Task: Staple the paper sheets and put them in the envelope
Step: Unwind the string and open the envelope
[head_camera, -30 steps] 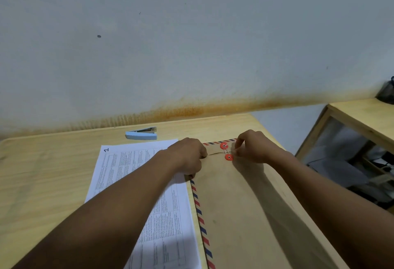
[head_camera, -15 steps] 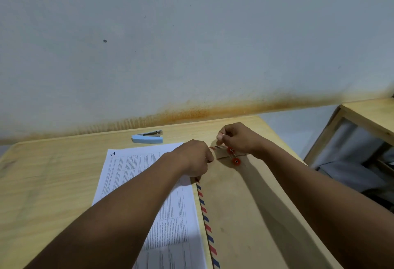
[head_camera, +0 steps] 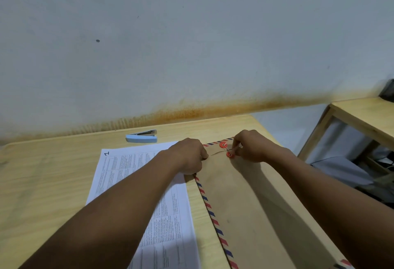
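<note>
envelope (head_camera: 251, 200) flat on bench (head_camera: 42, 183) | left hand (head_camera: 187, 155) fingers curled, pressing its flap edge | right hand (head_camera: 251, 147) fingers pinching closure string at red buttons (head_camera: 223, 145) | paper sheets (head_camera: 128, 166) just left, stapler (head_camera: 141, 137) beyond

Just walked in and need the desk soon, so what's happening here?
A person is working at the string closure of a brown envelope on the wooden table. The left hand presses the envelope near its top edge, while the right hand pinches the thin string by the two red discs. The printed paper sheets lie beside the envelope, not inside it. The blue stapler sits untouched near the wall.
</note>
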A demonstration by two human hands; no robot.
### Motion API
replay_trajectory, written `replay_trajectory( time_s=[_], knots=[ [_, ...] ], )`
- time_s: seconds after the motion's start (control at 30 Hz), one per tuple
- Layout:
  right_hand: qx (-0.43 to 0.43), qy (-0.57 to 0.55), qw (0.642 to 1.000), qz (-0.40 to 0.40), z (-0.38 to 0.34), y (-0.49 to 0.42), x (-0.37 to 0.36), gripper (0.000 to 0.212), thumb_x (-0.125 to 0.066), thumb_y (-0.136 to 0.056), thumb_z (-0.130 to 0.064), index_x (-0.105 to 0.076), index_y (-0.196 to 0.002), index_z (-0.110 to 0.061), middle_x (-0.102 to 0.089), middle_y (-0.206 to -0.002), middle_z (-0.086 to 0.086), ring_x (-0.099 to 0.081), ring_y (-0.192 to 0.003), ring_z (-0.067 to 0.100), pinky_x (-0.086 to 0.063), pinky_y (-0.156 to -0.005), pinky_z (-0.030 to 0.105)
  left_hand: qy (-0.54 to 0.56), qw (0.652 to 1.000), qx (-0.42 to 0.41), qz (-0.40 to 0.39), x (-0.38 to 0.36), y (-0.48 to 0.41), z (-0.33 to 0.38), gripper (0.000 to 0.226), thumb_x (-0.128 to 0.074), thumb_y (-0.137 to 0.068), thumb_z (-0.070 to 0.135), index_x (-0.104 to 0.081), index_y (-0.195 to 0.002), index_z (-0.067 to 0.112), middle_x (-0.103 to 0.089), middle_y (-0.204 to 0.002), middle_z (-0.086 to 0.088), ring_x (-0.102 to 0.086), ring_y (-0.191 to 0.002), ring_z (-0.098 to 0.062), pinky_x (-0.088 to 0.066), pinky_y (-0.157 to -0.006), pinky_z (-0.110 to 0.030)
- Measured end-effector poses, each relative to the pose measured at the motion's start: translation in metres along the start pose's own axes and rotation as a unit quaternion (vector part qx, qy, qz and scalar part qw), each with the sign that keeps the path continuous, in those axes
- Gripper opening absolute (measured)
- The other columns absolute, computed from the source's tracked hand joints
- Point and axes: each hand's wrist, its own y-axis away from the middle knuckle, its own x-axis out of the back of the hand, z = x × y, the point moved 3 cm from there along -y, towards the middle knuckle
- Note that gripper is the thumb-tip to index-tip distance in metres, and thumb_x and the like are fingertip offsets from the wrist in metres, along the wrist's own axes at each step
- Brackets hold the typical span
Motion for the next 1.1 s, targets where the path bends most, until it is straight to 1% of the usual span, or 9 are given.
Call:
replay_trajectory(
  time_s=[0.1,0.27,0.4,0.5,0.63,0.73,0.83,0.97,1.1],
  knots=[
    [0.003,0.028,0.998,-0.05,-0.001,-0.007,0.008,0.027,-0.074,-0.089,-0.035,-0.076,-0.103,-0.013,-0.072,-0.105,0.01,-0.062,-0.095,0.026,-0.049,-0.076,0.034,0.001,1.0,0.003,0.003,0.001,-0.004,-0.002,0.051,-0.059,-0.092,0.006,-0.069,-0.137,0.027,-0.064,-0.14,-0.002,-0.058,-0.125,-0.027,-0.055,-0.101,-0.04],
    [0.009,0.089,0.988,-0.128,0.007,-0.002,0.011,0.024,-0.061,-0.095,-0.023,-0.075,-0.112,-0.013,-0.071,-0.112,0.007,-0.063,-0.101,0.026,-0.054,-0.09,0.04,0.002,1.0,0.002,0.01,0.002,-0.01,-0.003,0.048,-0.062,-0.092,0.009,-0.071,-0.135,0.027,-0.064,-0.142,0.002,-0.058,-0.127,-0.024,-0.054,-0.102,-0.039],
    [-0.019,0.13,0.99,-0.054,0.02,-0.007,0.011,0.03,-0.051,-0.099,-0.025,-0.072,-0.113,-0.01,-0.056,-0.123,0.013,-0.051,-0.113,0.032,-0.048,-0.096,0.042,0.006,1.0,0.004,0.01,0.002,-0.012,-0.004,0.047,-0.063,-0.091,0.009,-0.072,-0.134,0.027,-0.065,-0.14,0.0,-0.059,-0.125,-0.025,-0.055,-0.101,-0.038],
    [-0.055,0.098,0.993,0.029,0.017,-0.018,0.017,0.031,-0.049,-0.101,-0.029,-0.068,-0.119,-0.011,-0.042,-0.131,0.011,-0.038,-0.124,0.034,-0.041,-0.101,0.049,0.008,1.0,0.001,0.008,0.001,-0.011,-0.004,0.046,-0.062,-0.093,0.008,-0.071,-0.134,0.027,-0.064,-0.141,0.001,-0.059,-0.126,-0.024,-0.054,-0.102,-0.038],
    [-0.055,0.037,0.995,0.081,-0.004,-0.039,0.021,0.03,-0.048,-0.104,-0.029,-0.065,-0.12,-0.01,-0.041,-0.137,0.012,-0.038,-0.128,0.035,-0.037,-0.102,0.05,0.017,1.0,-0.004,0.01,0.002,-0.011,-0.005,0.045,-0.06,-0.095,0.007,-0.072,-0.134,0.026,-0.064,-0.143,0.002,-0.058,-0.128,-0.024,-0.053,-0.105,-0.038],
    [-0.025,-0.047,0.994,0.093,-0.022,-0.054,0.022,0.028,-0.05,-0.103,-0.032,-0.069,-0.105,-0.012,-0.054,-0.125,0.014,-0.048,-0.12,0.036,-0.044,-0.101,0.048,0.022,1.0,-0.006,0.012,0.001,-0.01,-0.005,0.045,-0.06,-0.095,0.006,-0.072,-0.133,0.026,-0.065,-0.141,0.001,-0.058,-0.126,-0.024,-0.053,-0.1,-0.035],
    [0.029,-0.132,0.988,0.078,-0.037,-0.049,0.022,0.036,-0.051,-0.103,-0.03,-0.06,-0.075,-0.011,-0.06,-0.078,0.005,-0.056,-0.083,0.025,-0.047,-0.08,0.036,0.02,1.0,-0.011,0.013,0.002,-0.009,-0.005,0.044,-0.06,-0.096,0.005,-0.073,-0.132,0.026,-0.066,-0.138,0.0,-0.059,-0.122,-0.025,-0.054,-0.098,-0.037],
    [0.051,-0.295,0.954,0.003,-0.04,-0.026,0.019,0.031,-0.05,-0.105,-0.026,-0.063,-0.094,0.0,-0.068,-0.084,0.006,-0.064,-0.082,0.019,-0.054,-0.077,0.039,0.021,1.0,-0.005,0.008,0.003,-0.006,-0.004,0.045,-0.059,-0.093,0.003,-0.076,-0.127,0.027,-0.067,-0.133,0.0,-0.06,-0.119,-0.027,-0.056,-0.099,-0.042],
    [0.049,-0.292,0.955,0.025,-0.029,-0.013,0.011,0.021,-0.049,-0.105,-0.023,-0.056,-0.09,-0.01,-0.055,-0.075,0.0,-0.051,-0.07,0.013,-0.043,-0.065,0.027,0.026,1.0,0.009,0.006,0.004,-0.005,-0.002,0.049,-0.058,-0.093,0.002,-0.073,-0.131,0.028,-0.064,-0.14,0.0,-0.058,-0.123,-0.027,-0.054,-0.098,-0.036]
  ],
)
